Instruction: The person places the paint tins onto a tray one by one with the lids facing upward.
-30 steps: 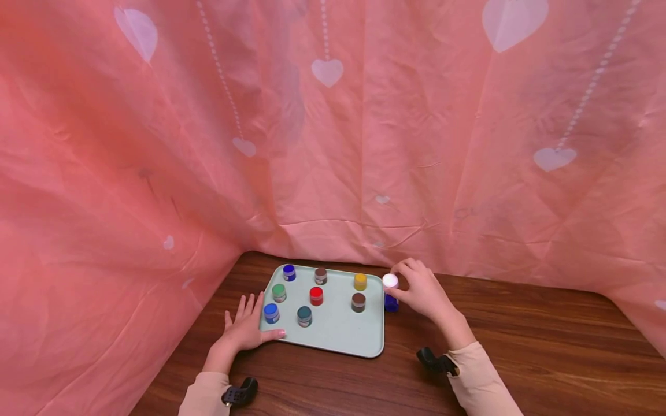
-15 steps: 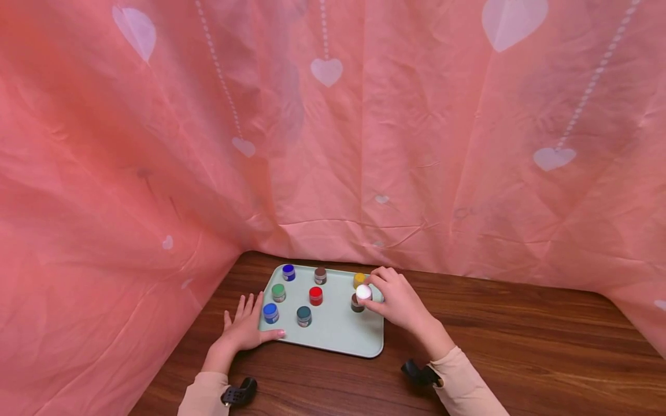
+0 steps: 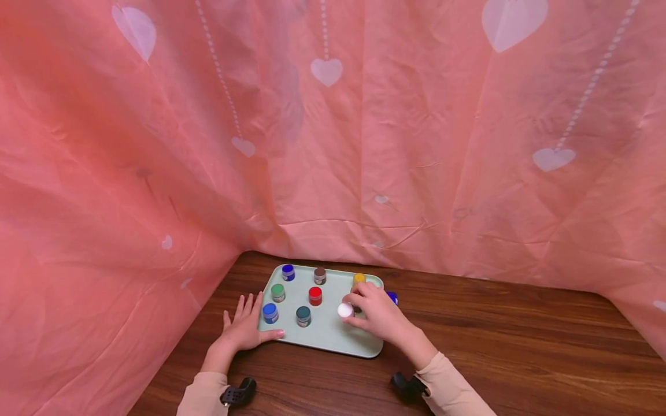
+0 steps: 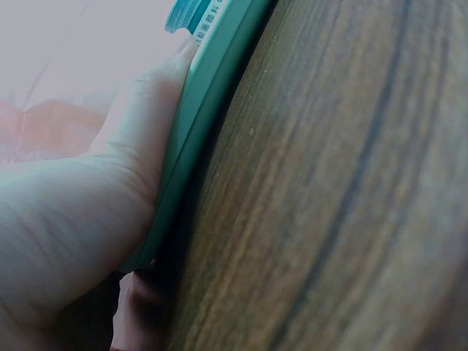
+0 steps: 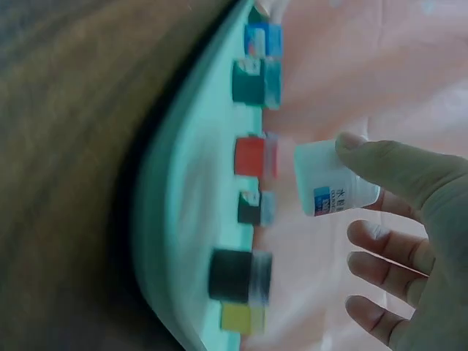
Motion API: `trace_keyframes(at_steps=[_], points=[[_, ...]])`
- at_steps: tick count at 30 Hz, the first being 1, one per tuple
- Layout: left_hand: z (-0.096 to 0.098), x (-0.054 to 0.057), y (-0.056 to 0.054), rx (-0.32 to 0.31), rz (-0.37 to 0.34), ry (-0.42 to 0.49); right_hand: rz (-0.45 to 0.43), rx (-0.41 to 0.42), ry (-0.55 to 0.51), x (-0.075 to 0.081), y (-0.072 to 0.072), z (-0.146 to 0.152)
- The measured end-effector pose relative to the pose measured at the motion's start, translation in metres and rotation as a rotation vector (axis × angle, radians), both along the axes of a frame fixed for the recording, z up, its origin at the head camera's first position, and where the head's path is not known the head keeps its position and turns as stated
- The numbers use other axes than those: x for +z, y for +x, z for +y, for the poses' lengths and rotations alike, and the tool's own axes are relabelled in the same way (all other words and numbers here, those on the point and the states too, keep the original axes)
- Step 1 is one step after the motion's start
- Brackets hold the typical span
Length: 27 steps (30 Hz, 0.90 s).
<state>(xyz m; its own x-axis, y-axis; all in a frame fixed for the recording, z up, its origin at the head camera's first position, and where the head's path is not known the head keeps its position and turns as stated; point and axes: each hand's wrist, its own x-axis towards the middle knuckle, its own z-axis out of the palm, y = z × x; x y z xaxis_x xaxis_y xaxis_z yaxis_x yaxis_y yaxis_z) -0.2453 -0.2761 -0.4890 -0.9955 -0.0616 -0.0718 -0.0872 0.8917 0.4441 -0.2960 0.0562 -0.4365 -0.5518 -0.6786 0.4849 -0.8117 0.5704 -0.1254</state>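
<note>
My right hand pinches a white paint jar between thumb and index finger, over the right half of the pale green tray. In the right wrist view the jar hangs clear of the tray, its other fingers loosely bent. My left hand rests at the tray's left edge, fingers spread, thumb over the near rim. On the tray stand a red jar, a teal jar, a light blue jar and a green jar. A dark brown jar is mostly hidden by my right hand in the head view.
Along the tray's far side stand a dark blue jar, a brown jar and a yellow jar. Another blue jar sits on the wooden table just right of the tray. A pink curtain hangs behind.
My right hand has carried the white jar from beside the blue jar, right of the tray, leftward and nearer over the tray. My left hand has stayed in place.
</note>
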Motion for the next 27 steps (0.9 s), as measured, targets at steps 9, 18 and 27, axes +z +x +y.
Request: trace_keyframes(at_steps=[9, 18, 27], points=[[-0.002, -0.004, 0.000, -0.006, -0.001, -0.004, -0.071, 0.016, 0.070, -0.011, 0.009, -0.017], [0.001, 0.000, 0.000, 0.000, -0.019, -0.030, -0.054, 0.020, 0.095, -0.018, 0.006, -0.027], [0.001, 0.000, 0.001, 0.000, -0.007, -0.029, -0.068, 0.025, 0.103, -0.018, 0.004, -0.033]])
